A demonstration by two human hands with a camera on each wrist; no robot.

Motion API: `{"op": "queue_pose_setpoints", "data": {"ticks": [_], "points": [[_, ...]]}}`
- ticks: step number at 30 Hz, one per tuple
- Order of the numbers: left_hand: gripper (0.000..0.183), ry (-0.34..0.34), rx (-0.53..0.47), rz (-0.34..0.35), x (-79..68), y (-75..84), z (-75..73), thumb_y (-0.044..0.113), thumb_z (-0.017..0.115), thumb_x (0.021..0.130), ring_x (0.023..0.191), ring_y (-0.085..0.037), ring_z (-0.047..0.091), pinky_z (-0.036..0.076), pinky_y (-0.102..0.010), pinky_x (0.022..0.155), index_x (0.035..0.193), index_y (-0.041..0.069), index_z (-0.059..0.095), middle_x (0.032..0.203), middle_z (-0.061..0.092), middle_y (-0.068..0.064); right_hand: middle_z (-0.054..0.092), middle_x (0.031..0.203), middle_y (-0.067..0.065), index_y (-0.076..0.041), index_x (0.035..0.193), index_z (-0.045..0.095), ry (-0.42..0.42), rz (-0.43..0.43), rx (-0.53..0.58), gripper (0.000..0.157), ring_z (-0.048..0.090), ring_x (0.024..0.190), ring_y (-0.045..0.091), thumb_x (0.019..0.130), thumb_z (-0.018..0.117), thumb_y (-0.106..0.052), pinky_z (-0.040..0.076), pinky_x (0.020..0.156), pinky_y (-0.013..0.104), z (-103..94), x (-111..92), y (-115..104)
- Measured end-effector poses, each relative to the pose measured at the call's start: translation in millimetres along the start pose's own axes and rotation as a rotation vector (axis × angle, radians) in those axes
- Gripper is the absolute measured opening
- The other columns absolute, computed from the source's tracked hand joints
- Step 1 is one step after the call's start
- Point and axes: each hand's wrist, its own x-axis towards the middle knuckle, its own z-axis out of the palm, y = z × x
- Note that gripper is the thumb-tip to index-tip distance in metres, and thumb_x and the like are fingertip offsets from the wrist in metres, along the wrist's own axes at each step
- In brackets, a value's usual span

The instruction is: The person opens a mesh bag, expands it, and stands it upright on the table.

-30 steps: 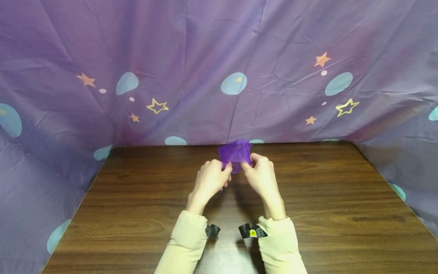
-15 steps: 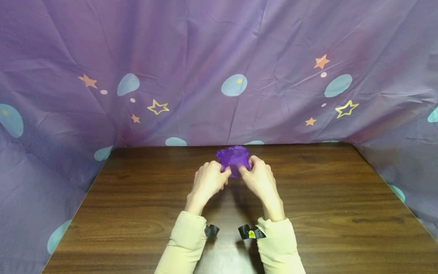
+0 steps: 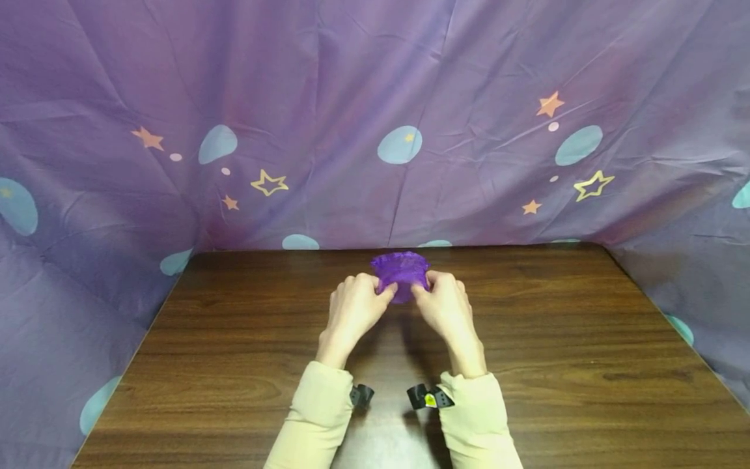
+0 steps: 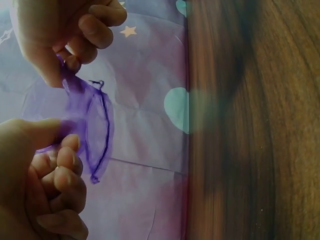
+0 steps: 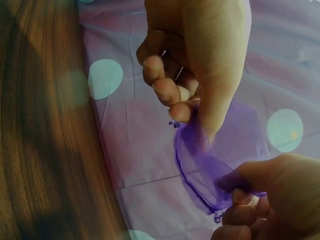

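A sheer purple drawstring pouch [image 3: 401, 266] is held up above the far part of the table, between both hands. My left hand [image 3: 354, 309] pinches its left side between thumb and curled fingers. On the opposite side, my right hand [image 3: 448, 309] pinches it in the same way. In the left wrist view a dark cord [image 4: 106, 120] runs along one edge of the pouch, with small knotted ends. The thumbs press into the thin fabric, which shows through in the right wrist view. Whether the pouch contains anything cannot be told.
The brown wood-grain table [image 3: 234, 365] spreads below the hands. A purple curtain [image 3: 328, 98] with stars and blue ovals hangs behind and at both sides. Black wrist cameras [image 3: 361, 395] sit by the cream sleeves [image 3: 319, 410].
The pouch has come down slightly, and its top edge has tipped and spread wider. Both hands keep their pinch and have shifted only a little.
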Motion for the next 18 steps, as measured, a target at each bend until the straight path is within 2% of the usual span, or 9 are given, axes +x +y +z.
{"op": "queue_pose_setpoints", "data": {"ticks": [4, 10, 14, 18], "points": [[0.051, 0.028, -0.029, -0.011, 0.4, -0.5, -0.1, 0.047, 0.054, 0.096, 0.053, -0.025, 0.055, 0.042, -0.037, 0.049, 0.054, 0.02, 0.048, 0.054, 0.051, 0.0, 0.057, 0.064, 0.005, -0.014, 0.064, 0.051, 0.017, -0.041, 0.033, 0.026, 0.055, 0.067, 0.027, 0.084, 0.066, -0.021, 0.043, 0.057, 0.039, -0.2, 1.0, 1.2], [0.042, 0.039, -0.032, -0.018, 2.1, -1.4, -0.5, 0.031, 0.055, 0.095, 0.052, -0.024, 0.053, 0.041, -0.038, 0.049, 0.054, 0.02, 0.049, 0.053, 0.052, 0.002, 0.048, 0.058, 0.003, -0.012, 0.065, 0.047, 0.011, -0.083, 0.061, 0.027, 0.052, 0.061, 0.025, 0.081, 0.069, -0.015, 0.039, 0.055, 0.035, -1.4, 1.4, 2.4], [0.039, 0.039, -0.012, 0.0, 2.5, -1.2, -0.6, 0.027, 0.06, 0.092, 0.052, -0.024, 0.052, 0.041, -0.037, 0.049, 0.055, 0.019, 0.049, 0.053, 0.051, 0.001, 0.05, 0.062, 0.004, -0.011, 0.077, 0.045, 0.027, -0.091, 0.027, 0.029, 0.053, 0.064, 0.028, 0.078, 0.073, -0.015, 0.04, 0.056, 0.038, -1.3, 1.0, 3.6], [0.037, 0.001, 0.018, 0.036, 2.3, -0.9, 0.3, 0.028, 0.062, 0.093, 0.054, -0.023, 0.053, 0.042, -0.037, 0.051, 0.058, 0.02, 0.053, 0.057, 0.054, 0.001, 0.059, 0.079, 0.008, -0.01, 0.096, 0.051, 0.07, -0.195, 0.015, 0.036, 0.059, 0.076, 0.031, 0.077, 0.08, -0.016, 0.046, 0.066, 0.044, 0.7, 1.1, 4.2]]}}
